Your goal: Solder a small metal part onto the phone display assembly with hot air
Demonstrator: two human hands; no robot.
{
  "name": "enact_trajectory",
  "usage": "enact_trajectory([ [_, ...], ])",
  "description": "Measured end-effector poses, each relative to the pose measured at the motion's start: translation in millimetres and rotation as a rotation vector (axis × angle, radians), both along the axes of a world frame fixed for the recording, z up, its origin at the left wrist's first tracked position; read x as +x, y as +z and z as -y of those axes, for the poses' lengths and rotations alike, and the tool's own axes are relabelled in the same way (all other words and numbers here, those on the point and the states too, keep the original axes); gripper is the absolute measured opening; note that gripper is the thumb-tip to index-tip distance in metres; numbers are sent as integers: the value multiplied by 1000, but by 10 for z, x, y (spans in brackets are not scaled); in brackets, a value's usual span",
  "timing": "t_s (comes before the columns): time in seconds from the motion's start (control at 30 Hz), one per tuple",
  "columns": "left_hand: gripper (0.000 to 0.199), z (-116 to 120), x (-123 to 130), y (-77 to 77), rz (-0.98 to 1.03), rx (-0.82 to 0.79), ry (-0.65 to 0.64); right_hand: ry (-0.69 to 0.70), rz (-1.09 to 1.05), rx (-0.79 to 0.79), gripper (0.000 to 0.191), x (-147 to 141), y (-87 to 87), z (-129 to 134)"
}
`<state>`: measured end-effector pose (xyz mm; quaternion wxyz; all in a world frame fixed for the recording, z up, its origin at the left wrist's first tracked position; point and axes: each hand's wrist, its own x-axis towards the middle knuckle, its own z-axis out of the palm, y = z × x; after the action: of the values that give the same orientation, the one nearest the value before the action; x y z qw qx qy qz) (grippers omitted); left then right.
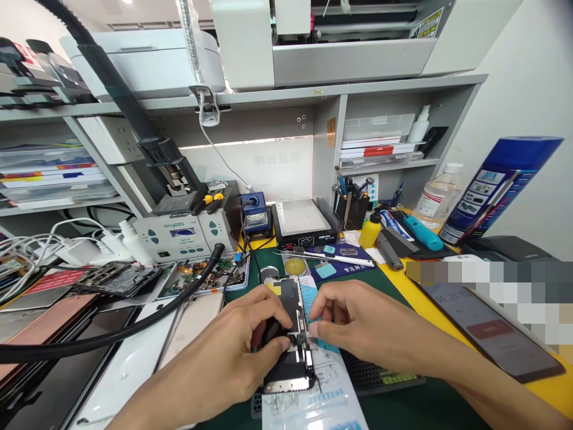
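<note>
An opened phone part [290, 364], black with metal strips and a yellow patch near its top, lies on a white and blue plastic packet [329, 388] at the lower middle. My left hand [250, 340] is curled over the part's left side, its thumb and forefinger close together at a small dark piece on it. To the right, my right hand [340, 313] is bent with thumb and fingers together beside the part's right edge. Whatever sits between those right fingertips is too small to make out.
Phone shells [129, 358] and a tray of small parts [206, 278] lie left, under a black hose [134, 328]. Behind are a heating plate [302, 218], white tweezers [340, 258] and a yellow bottle [370, 230]. A phone with a timer [487, 322] lies right.
</note>
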<state>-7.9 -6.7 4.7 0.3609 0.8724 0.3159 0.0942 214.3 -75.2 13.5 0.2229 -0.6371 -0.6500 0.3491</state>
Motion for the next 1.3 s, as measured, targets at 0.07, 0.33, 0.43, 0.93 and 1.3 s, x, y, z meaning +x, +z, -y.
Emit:
enact_trajectory([
  [0.07,12,-3,-4,-30,22,11,0,1,-5,4,13,7,-5,-8],
  [0.33,23,35,13,137,-34,-47,-34,-14,-6,55,19,40,-2,-51],
  [0.43,26,47,5,162,-28,5,-44,-25,-7,81,21,58,0,-67],
  [0.93,29,23,-6,152,-66,63,-48,-57,-4,134,22,64,-39,-106],
  [1.3,23,-140,-154,9,118,188,125,-430,-154,422,45,177,-17,-234],
])
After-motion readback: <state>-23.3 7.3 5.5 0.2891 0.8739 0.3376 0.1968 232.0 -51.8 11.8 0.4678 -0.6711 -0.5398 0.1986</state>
